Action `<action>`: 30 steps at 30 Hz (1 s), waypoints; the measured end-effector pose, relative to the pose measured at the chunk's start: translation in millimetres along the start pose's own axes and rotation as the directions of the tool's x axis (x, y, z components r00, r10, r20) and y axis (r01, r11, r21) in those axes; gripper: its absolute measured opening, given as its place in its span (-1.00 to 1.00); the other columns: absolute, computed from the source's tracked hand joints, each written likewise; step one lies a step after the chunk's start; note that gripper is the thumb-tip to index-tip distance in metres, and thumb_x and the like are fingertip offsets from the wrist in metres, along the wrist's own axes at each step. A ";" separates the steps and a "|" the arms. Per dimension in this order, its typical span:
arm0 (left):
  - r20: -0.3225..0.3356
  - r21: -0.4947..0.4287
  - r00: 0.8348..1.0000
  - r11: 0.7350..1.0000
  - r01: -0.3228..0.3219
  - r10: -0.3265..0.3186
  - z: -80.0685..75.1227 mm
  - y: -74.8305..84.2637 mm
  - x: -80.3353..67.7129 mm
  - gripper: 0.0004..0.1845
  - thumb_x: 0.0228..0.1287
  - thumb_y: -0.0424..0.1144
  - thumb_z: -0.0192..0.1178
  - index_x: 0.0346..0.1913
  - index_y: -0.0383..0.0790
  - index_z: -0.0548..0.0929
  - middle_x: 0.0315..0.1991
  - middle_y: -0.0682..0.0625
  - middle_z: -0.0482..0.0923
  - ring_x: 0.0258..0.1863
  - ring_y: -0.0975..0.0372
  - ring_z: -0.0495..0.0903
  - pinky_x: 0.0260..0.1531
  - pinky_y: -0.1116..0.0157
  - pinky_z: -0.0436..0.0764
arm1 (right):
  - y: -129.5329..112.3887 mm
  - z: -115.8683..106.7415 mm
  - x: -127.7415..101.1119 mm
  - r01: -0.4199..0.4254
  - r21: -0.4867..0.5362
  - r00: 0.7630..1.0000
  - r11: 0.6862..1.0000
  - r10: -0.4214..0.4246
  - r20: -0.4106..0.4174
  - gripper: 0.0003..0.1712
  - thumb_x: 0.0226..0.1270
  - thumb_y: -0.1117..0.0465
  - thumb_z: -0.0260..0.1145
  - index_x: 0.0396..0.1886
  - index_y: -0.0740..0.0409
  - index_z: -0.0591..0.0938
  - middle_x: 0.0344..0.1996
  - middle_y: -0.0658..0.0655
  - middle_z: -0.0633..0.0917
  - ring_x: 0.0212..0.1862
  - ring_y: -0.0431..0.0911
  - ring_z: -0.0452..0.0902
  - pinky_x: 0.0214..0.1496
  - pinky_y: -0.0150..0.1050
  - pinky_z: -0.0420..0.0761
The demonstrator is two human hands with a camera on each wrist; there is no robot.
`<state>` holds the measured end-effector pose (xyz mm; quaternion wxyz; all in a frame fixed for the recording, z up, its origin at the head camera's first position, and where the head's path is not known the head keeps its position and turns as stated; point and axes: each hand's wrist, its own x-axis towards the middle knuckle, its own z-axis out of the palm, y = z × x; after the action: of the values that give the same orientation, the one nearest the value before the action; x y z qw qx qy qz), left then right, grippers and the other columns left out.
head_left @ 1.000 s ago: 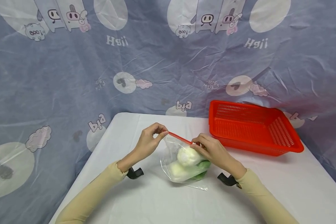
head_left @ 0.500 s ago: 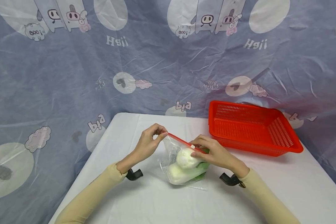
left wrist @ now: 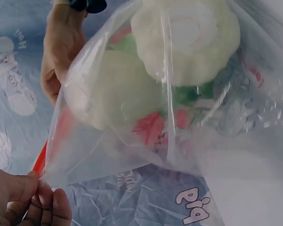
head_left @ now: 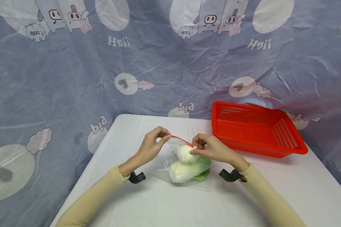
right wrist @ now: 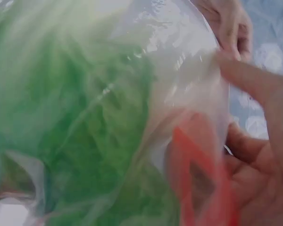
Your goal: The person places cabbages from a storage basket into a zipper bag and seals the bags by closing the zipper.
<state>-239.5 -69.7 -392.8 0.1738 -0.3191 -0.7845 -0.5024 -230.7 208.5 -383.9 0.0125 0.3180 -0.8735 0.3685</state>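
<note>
I see both forearms angled inward over the tabletop's (head_left: 147,201) middle: left hand (head_left: 152,146) and right hand (head_left: 210,148) fingers pinch the zip bag's (head_left: 184,165) red seal. The wrist views blur the bagged cabbage (head_left: 187,170).

my right hand (right wrist: 269,155) is cut off by the edge in its wrist view, and the cabbage (right wrist: 80,108) just beside my grip is a green blur. my left hand (left wrist: 23,202) shows only fingertips at the corner, pinching the bag (left wrist: 146,141).
</note>
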 end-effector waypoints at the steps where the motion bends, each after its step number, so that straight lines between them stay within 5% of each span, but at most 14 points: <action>1: -0.003 0.004 1.000 1.000 -0.007 0.007 -0.6 -0.5 0.4 -0.93 0.34 -0.18 0.21 -0.22 -0.09 0.60 -0.32 0.10 0.59 -0.30 0.32 0.57 -0.15 0.33 0.59 | 2.5 -1.6 1.1 -0.007 0.022 1.000 1.000 0.006 0.024 -0.64 0.07 -0.07 0.50 -0.21 -0.10 0.59 -0.43 -0.08 0.57 -0.33 -0.19 0.49 -0.27 -0.34 0.55; 7: -0.023 0.011 0.999 1.000 -0.029 0.029 -4.4 -3.7 1.0 -0.93 0.34 -0.20 0.21 -0.20 -0.10 0.60 -0.30 0.09 0.59 -0.30 0.31 0.56 -0.15 0.32 0.59 | 16.0 -6.3 0.8 0.032 0.124 0.991 0.992 -0.047 0.123 -0.63 0.27 0.09 0.38 0.08 -0.12 0.61 -0.15 -0.07 0.62 -0.15 -0.12 0.50 -0.11 -0.30 0.54; 12: -0.019 0.009 1.000 1.000 -0.022 0.022 -6.4 -1.9 3.0 -0.91 0.34 -0.21 0.21 -0.18 -0.12 0.61 -0.30 0.06 0.59 -0.29 0.30 0.57 -0.16 0.33 0.59 | 18.8 -4.0 0.6 0.090 0.086 0.993 0.992 -0.095 0.065 -0.77 0.36 0.14 0.29 0.00 -0.11 0.65 -0.18 -0.11 0.64 -0.18 -0.20 0.53 -0.15 -0.34 0.56; 17: -0.022 0.043 1.000 0.999 0.015 -0.014 -8.9 0.4 6.2 -0.83 0.31 -0.22 0.25 -0.09 -0.17 0.67 -0.32 0.06 0.59 -0.32 0.31 0.56 -0.22 0.35 0.59 | 11.8 7.9 2.3 0.153 -0.072 0.982 0.986 -0.160 -0.096 -0.90 0.34 0.16 0.31 -0.18 -0.05 0.66 -0.31 -0.11 0.64 -0.30 -0.25 0.50 -0.27 -0.39 0.54; 23: -0.019 0.060 0.999 0.998 0.027 -0.026 -11.1 1.4 7.8 -0.89 0.30 -0.21 0.25 -0.18 -0.06 0.73 -0.31 0.15 0.63 -0.35 0.36 0.57 -0.26 0.36 0.58 | 1.7 23.8 1.3 0.172 -0.394 0.945 0.903 -0.264 -0.192 -0.90 0.41 0.25 0.21 -0.15 0.13 0.50 -0.32 -0.01 0.55 -0.28 -0.22 0.43 -0.24 -0.33 0.53; 30: -0.030 0.051 0.999 0.999 0.014 -0.013 -9.6 -0.3 6.4 -0.92 0.30 -0.20 0.25 -0.23 -0.04 0.72 -0.30 0.16 0.64 -0.33 0.37 0.58 -0.24 0.36 0.58 | -5.7 26.1 0.9 0.151 -0.449 0.941 0.881 -0.267 -0.207 -0.85 0.40 0.27 0.22 -0.10 0.16 0.46 -0.34 0.02 0.55 -0.34 -0.20 0.43 -0.31 -0.33 0.55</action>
<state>-244.8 -76.4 -385.0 0.1901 -0.3020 -0.7967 -0.4878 -222.7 188.0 -399.0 0.2372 0.3491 -0.8834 0.2039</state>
